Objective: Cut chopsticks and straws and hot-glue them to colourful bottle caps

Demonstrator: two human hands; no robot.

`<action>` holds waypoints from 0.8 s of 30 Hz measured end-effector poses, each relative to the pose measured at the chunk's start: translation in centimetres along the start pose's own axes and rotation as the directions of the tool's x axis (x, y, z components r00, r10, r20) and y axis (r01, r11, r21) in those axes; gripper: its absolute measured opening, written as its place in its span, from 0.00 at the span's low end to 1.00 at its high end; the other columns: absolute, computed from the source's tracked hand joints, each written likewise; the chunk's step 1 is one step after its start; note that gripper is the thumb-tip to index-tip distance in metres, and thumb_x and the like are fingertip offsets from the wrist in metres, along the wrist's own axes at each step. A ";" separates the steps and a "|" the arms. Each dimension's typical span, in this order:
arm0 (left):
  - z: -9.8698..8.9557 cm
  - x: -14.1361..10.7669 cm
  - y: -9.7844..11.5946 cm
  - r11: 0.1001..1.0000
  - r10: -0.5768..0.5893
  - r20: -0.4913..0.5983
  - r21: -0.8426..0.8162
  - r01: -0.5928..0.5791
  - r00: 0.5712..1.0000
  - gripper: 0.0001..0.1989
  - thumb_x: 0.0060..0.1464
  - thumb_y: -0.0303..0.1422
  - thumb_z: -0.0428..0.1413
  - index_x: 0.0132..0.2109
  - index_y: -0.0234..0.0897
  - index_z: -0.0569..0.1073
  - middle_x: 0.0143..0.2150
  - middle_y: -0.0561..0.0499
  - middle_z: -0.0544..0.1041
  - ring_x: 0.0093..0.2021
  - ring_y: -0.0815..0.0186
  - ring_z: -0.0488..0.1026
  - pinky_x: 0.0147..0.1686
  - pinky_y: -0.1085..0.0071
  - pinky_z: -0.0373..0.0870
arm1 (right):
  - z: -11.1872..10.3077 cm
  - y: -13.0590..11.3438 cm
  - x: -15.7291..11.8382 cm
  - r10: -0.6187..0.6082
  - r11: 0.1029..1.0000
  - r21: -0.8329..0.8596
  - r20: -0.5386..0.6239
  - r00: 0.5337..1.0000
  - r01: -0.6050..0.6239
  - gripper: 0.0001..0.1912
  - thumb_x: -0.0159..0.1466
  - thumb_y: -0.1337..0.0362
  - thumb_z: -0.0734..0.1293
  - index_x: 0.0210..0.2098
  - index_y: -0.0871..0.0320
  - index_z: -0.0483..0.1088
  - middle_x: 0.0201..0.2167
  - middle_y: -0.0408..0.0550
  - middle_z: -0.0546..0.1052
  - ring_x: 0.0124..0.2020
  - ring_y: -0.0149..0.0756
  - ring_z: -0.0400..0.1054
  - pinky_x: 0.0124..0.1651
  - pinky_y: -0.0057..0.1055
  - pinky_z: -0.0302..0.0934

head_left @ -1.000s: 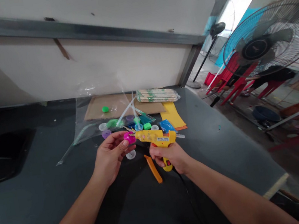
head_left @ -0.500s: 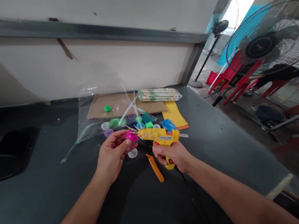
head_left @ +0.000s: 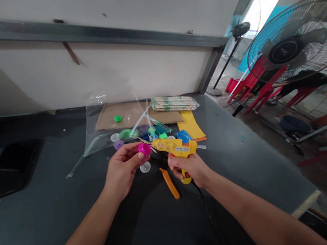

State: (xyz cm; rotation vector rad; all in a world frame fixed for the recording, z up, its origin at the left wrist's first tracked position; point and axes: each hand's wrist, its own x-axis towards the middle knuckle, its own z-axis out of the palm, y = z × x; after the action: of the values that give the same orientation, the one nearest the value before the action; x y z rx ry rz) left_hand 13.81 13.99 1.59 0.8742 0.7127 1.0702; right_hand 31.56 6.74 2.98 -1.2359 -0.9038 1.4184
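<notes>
A magenta bottle cap is pinched between the thumb and fingers of my left hand. My right hand is wrapped round the handle of a yellow hot glue gun, its nozzle pointing left at the cap's upper edge. Whether the nozzle tip touches the cap I cannot tell. A clear glue stick sticks out of the gun's back. Below the hands lie an orange utility knife and a white cap.
Behind the hands are several coloured caps, a cardboard sheet, a clear plastic bag, packed wooden sticks and yellow paper. A black phone-like slab lies left. The glue gun's cord runs toward me. A fan stands right.
The glue gun's nozzle has shifted slightly up and its body tilts a little more, back end lower. My left hand stays in place with the magenta cap.
</notes>
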 end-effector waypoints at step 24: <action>-0.1 0.0 -0.1 1.000 0.007 -0.016 -0.006 -0.007 1.000 0.14 0.43 0.29 0.66 0.40 0.36 0.77 0.37 0.50 0.80 0.40 0.64 0.78 0.43 0.66 0.77 | -0.3 0.3 0.2 -0.006 1.000 0.004 -0.019 1.000 0.006 0.13 0.52 0.58 0.71 0.22 0.60 0.66 0.19 0.39 0.69 0.11 0.20 0.58 0.15 0.22 0.47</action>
State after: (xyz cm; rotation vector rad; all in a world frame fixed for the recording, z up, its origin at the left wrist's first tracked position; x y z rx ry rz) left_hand 13.76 14.02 1.42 0.8642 0.7200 1.0857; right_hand 31.81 6.84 2.61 -1.2408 -0.8904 1.4009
